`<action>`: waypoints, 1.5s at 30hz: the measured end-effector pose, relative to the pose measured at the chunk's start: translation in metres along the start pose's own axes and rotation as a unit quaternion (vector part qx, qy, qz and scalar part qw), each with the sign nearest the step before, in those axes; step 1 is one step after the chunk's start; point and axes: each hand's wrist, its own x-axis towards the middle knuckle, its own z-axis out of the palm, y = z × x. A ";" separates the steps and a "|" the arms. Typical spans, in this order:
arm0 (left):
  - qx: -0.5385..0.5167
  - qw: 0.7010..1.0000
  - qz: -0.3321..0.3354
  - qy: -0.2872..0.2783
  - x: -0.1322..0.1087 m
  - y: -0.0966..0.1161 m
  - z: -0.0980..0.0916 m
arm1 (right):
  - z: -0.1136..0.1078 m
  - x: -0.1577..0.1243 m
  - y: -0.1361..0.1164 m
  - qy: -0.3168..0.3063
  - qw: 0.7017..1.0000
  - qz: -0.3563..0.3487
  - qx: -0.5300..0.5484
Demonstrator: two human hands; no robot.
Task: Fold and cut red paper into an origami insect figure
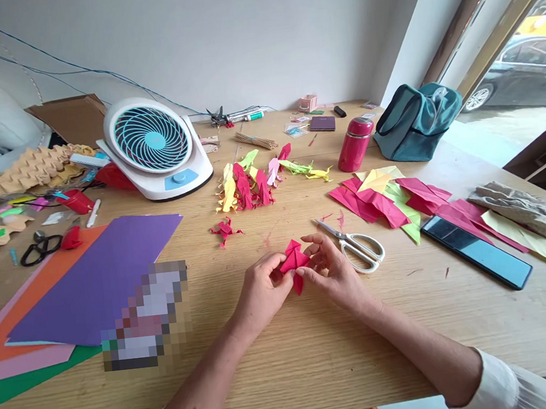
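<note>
A red folded origami paper [295,260] with pointed flaps is held just above the table's front half. My left hand [268,284] pinches its left side between thumb and fingers. On its right side, my right hand [331,270] grips it with the thumb at the lower edge and the fingers bent behind. White-handled scissors [363,251] lie right beside my right hand. Beyond my left hand sits a small red origami figure [226,231]. Farther back is a cluster of folded paper figures [244,185] in red, yellow, green and pink.
Colored paper sheets [96,281] and a pixelated object [145,315] lie left. A white fan [154,148] stands behind them. To the right are paper pieces [375,203], a phone [477,251], gloves [522,207], a red flask [355,144] and a teal bag [413,124].
</note>
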 end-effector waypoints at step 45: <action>0.098 0.985 0.142 0.005 0.008 -0.017 -0.012 | -0.012 0.003 -0.012 -0.095 0.979 0.081 0.160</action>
